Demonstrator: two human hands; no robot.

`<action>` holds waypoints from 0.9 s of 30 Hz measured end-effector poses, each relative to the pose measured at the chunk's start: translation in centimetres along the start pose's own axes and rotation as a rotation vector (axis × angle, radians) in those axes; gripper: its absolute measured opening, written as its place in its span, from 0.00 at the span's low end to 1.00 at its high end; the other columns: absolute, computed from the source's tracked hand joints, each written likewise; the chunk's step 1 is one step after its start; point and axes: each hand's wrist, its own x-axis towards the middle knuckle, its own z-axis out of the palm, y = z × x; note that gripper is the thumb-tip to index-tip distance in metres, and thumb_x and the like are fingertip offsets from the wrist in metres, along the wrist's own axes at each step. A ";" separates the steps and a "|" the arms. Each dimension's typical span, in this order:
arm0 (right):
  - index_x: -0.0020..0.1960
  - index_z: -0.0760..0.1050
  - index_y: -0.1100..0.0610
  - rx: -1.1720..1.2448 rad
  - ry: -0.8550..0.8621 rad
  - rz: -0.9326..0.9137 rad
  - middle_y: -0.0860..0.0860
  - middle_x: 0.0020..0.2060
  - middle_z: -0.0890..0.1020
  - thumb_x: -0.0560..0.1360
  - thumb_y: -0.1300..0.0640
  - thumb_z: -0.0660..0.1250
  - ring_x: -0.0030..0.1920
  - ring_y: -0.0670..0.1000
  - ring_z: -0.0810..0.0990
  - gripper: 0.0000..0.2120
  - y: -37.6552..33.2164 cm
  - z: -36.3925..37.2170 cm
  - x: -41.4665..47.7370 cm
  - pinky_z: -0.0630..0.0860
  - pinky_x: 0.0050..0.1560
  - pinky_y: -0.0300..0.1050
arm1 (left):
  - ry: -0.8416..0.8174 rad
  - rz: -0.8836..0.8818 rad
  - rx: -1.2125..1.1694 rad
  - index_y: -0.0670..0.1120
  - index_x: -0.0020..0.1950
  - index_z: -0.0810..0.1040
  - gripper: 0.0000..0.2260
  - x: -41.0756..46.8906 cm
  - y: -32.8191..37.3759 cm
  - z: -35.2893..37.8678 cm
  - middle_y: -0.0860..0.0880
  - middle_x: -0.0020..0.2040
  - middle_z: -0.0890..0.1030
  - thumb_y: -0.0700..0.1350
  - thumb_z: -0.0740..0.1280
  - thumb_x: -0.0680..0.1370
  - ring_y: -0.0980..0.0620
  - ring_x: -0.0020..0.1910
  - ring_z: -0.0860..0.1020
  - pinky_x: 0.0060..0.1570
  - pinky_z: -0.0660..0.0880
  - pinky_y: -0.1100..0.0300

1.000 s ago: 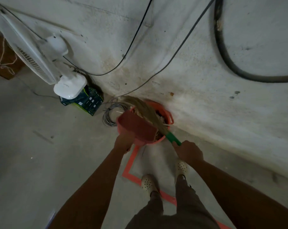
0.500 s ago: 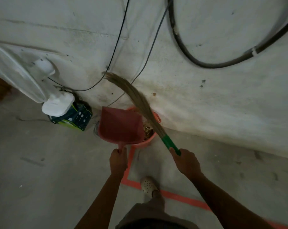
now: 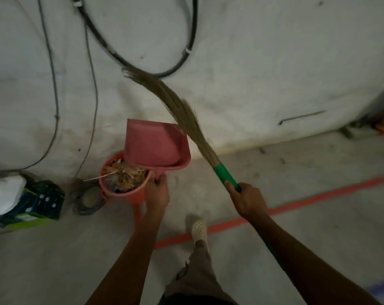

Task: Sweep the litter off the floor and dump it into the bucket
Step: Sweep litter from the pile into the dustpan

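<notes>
Left fingers (image 3: 163, 181) grip dustpan (image 3: 153, 146), right fingers (image 3: 231, 187) broom (image 3: 182, 111).

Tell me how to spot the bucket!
Look along the bottom of the grey wall, where thin cables hang down. The bucket stands on the floor there, beside the pink dustpan the left hand holds. It's the only round tub, heaped with litter.

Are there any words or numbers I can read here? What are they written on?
None can be read.
Dark blue and green box: pale printed marks, too blurred to read.
Pink dustpan, bucket, green broom handle: no words show.
</notes>
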 end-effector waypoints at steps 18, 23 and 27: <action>0.37 0.75 0.56 0.321 0.597 0.628 0.54 0.31 0.79 0.79 0.33 0.59 0.33 0.54 0.79 0.28 32.4 -22.4 -10.5 0.73 0.34 0.48 | -0.613 0.259 0.173 0.45 0.40 0.70 0.15 -24.7 8.8 36.9 0.41 0.35 0.78 0.55 0.64 0.79 0.44 0.26 0.76 0.28 0.72 0.55; 0.38 0.75 0.57 0.351 0.701 0.813 0.54 0.32 0.79 0.79 0.33 0.59 0.33 0.54 0.79 0.28 42.7 -28.6 -14.4 0.73 0.33 0.47 | -0.805 0.310 0.225 0.47 0.39 0.71 0.19 -33.4 9.8 50.2 0.39 0.39 0.81 0.63 0.62 0.71 0.38 0.33 0.80 0.34 0.78 0.45; 0.38 0.75 0.55 0.395 0.769 0.972 0.52 0.31 0.79 0.80 0.33 0.58 0.32 0.52 0.78 0.27 49.7 -31.9 -19.3 0.71 0.29 0.45 | -0.952 0.418 0.311 0.44 0.39 0.72 0.16 -43.0 10.7 57.8 0.38 0.38 0.81 0.57 0.65 0.75 0.39 0.31 0.80 0.29 0.77 0.50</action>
